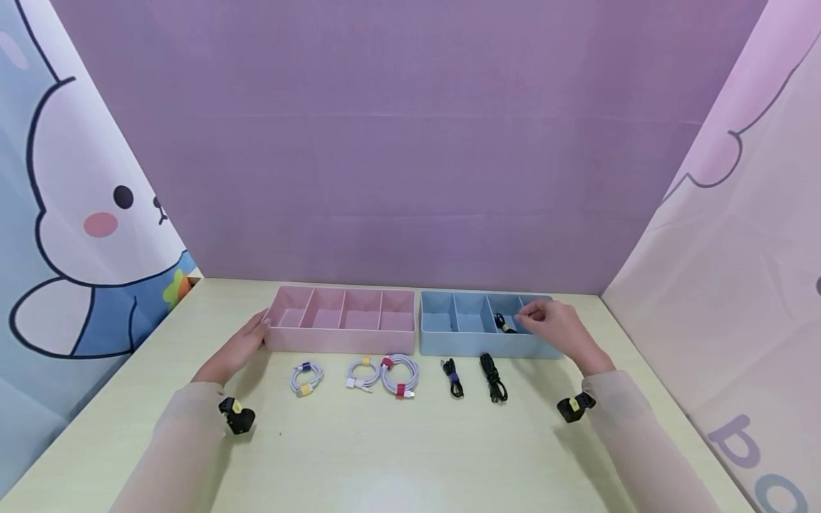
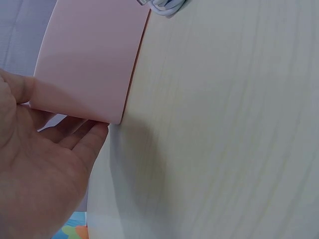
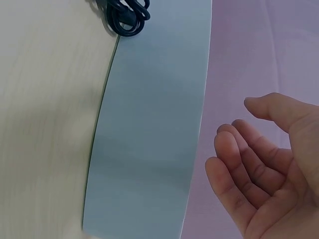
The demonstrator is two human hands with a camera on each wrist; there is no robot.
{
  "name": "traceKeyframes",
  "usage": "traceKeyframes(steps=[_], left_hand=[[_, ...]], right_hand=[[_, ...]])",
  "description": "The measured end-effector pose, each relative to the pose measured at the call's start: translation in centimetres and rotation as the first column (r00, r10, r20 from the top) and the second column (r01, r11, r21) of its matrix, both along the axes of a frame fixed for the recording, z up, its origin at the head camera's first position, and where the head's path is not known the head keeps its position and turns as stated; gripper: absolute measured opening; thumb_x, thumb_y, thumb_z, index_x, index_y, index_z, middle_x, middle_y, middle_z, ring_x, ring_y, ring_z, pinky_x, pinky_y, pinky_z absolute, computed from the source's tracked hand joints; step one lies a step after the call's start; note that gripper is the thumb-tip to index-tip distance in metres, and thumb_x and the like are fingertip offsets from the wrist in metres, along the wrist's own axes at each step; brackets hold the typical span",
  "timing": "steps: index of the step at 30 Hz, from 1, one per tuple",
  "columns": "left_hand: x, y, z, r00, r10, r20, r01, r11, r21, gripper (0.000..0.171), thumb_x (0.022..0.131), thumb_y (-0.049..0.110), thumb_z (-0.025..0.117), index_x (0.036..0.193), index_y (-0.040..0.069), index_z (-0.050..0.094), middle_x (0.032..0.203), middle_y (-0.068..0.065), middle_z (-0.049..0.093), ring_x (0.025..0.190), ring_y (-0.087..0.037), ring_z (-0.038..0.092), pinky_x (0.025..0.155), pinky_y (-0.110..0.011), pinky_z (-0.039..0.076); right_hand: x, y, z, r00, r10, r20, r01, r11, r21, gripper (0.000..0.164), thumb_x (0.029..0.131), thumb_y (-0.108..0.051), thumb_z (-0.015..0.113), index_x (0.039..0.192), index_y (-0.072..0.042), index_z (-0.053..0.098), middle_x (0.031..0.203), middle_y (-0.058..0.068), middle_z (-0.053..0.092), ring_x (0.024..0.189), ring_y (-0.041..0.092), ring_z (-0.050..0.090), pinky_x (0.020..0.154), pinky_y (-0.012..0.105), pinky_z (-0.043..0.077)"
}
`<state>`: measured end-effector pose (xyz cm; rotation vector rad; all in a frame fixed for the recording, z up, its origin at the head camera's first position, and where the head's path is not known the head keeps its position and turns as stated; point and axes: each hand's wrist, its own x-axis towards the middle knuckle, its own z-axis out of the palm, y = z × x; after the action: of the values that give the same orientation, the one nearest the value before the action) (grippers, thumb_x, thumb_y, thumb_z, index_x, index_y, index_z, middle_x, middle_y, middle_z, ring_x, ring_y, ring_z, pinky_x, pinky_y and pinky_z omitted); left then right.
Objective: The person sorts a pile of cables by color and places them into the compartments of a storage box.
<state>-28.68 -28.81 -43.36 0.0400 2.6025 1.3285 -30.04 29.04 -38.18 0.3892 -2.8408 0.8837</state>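
Note:
My left hand (image 1: pixel 240 348) touches the left end of a pink divided box (image 1: pixel 340 340), its fingers (image 2: pixel 92 139) resting against the end wall. Over the right part of a blue divided box (image 1: pixel 487 346) hovers my right hand (image 1: pixel 561 328); the right wrist view shows its fingers (image 3: pixel 227 174) loosely bent, thumb apart, nothing between them. A coiled black cable with a yellow tie (image 1: pixel 504 325) lies in the blue box's third compartment from the left. The hand partly hides the rightmost compartment.
Before the pink box lie coiled white cables: one with blue and yellow ties (image 1: pixel 306 378), one with a yellow tie (image 1: pixel 363 374), one with red ties (image 1: pixel 400 375). Before the blue box lie a purple-tied black cable (image 1: pixel 452 378) and a larger black cable (image 1: pixel 493 378). A purple backdrop (image 1: pixel 410 142) stands behind.

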Motion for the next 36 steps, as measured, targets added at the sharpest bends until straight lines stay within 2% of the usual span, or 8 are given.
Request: traceKeyframes(steps=[5, 13, 21, 28, 36], left_hand=[[0.0, 0.0, 0.0, 1.0, 0.001, 0.005, -0.001, 1.0, 0.006, 0.075, 0.107, 0.056, 0.017, 0.16, 0.008, -0.006, 0.163, -0.027, -0.006, 0.146, -0.052, -0.006, 0.111, -0.075, 0.002], [0.0, 0.0, -0.1, 1.0, 0.004, 0.016, -0.004, 1.0, 0.009, 0.075, 0.107, 0.056, 0.017, 0.16, 0.009, -0.007, 0.163, -0.026, -0.006, 0.146, -0.052, -0.006, 0.112, -0.074, 0.003], [-0.2, 0.1, -0.1, 1.0, 0.012, 0.029, -0.012, 1.0, 0.002, 0.077, 0.105, 0.06, 0.016, 0.161, 0.012, -0.008, 0.164, -0.025, -0.006, 0.147, -0.052, -0.005, 0.111, -0.075, 0.003], [-0.1, 0.0, -0.1, 1.0, -0.001, 0.012, 0.001, 1.0, 0.008, 0.075, 0.107, 0.056, 0.016, 0.16, 0.009, -0.007, 0.163, -0.027, -0.006, 0.146, -0.053, -0.005, 0.111, -0.075, 0.004], [-0.1, 0.0, 0.0, 1.0, 0.0, 0.007, 0.0, 1.0, 0.007, 0.075, 0.107, 0.056, 0.017, 0.16, 0.01, -0.007, 0.164, -0.026, -0.005, 0.146, -0.052, -0.004, 0.111, -0.075, 0.004]], right_hand=[[0.4, -0.1, -0.2, 1.0, 0.015, 0.014, -0.014, 1.0, -0.013, 0.024, 0.097, -0.028, 0.069, 0.104, -0.006, 0.073, 0.093, 0.003, 0.073, 0.084, 0.02, 0.067, 0.074, 0.041, 0.056], [1.4, -0.5, -0.8, 0.999, 0.038, 0.029, -0.037, 0.999, -0.025, 0.025, 0.096, -0.03, 0.07, 0.103, -0.007, 0.074, 0.092, 0.001, 0.072, 0.083, 0.017, 0.066, 0.071, 0.036, 0.056], [2.2, -1.1, -1.4, 0.995, 0.084, 0.049, -0.083, 0.996, -0.021, 0.017, 0.096, -0.028, 0.07, 0.099, -0.012, 0.075, 0.088, -0.004, 0.071, 0.08, 0.012, 0.065, 0.07, 0.033, 0.055], [2.3, -1.3, -1.8, 0.995, 0.086, 0.047, -0.086, 0.996, 0.002, 0.015, 0.095, -0.027, 0.071, 0.097, -0.012, 0.075, 0.086, -0.005, 0.07, 0.078, 0.011, 0.065, 0.069, 0.032, 0.056], [2.4, -1.6, -2.6, 0.987, 0.139, 0.083, -0.138, 0.99, -0.016, 0.015, 0.094, -0.024, 0.072, 0.099, -0.01, 0.075, 0.086, -0.005, 0.07, 0.078, 0.011, 0.065, 0.068, 0.032, 0.055]])
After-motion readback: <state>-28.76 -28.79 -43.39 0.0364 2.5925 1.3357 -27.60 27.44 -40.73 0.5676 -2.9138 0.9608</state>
